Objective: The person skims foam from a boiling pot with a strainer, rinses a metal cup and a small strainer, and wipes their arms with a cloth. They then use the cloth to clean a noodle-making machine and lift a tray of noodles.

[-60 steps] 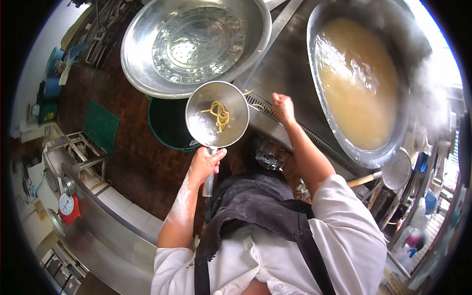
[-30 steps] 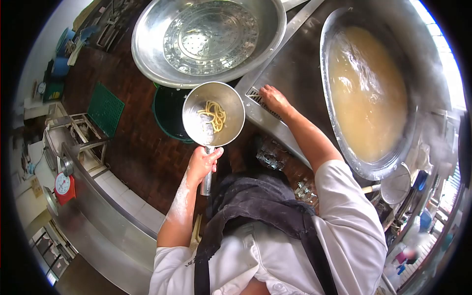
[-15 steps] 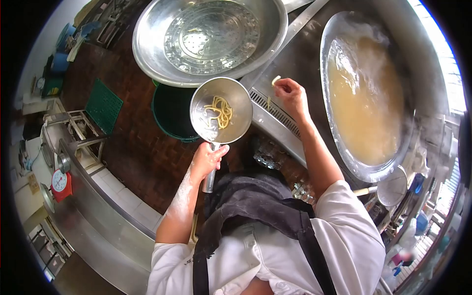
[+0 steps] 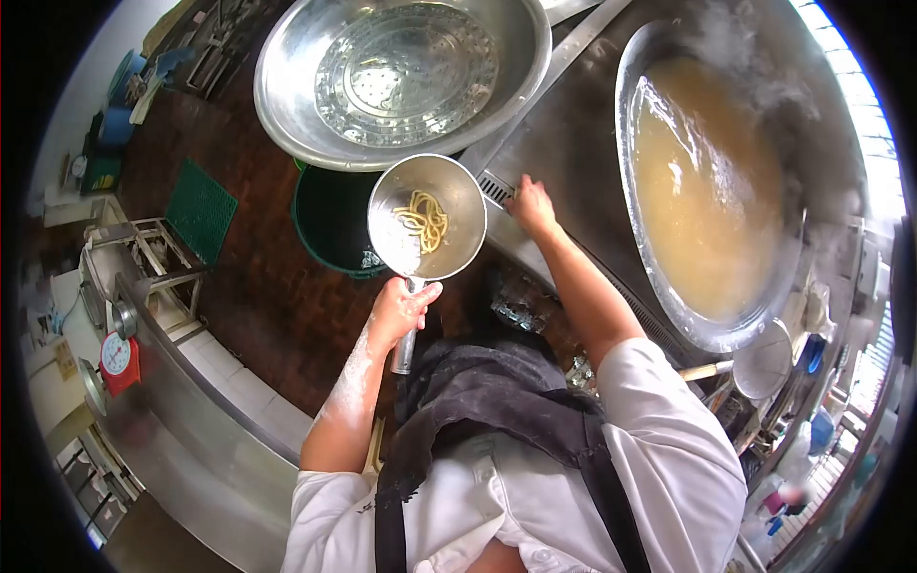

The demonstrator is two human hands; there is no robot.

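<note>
My left hand (image 4: pixel 399 310) is closed round the handle of a metal saucepan (image 4: pixel 470 215), held level above the floor. A few thick yellowish noodles (image 4: pixel 425 222) lie in a small heap in the pan, with a little shiny liquid. My right hand (image 4: pixel 531 205) reaches down to the slotted drain grate (image 4: pixel 494 188) along the edge of the steel stove. Its fingers are bent together at the slots, and whatever they grip is hidden. White flour dusts my left forearm.
A wide metal basin (image 4: pixel 287 124) with clear water stands ahead. Right of my hands, a large pan (image 4: pixel 626 162) of cloudy yellow liquid steams. A dark green bin (image 4: pixel 315 239) sits below the saucepan. A strainer (image 4: pixel 761 368) lies at right, a red scale (image 4: pixel 119 363) at left.
My right hand has moved left and down onto the drain grate. The noodle piece pinched in it before, and another on the grate, no longer show. My left hand stays nearly still.
</note>
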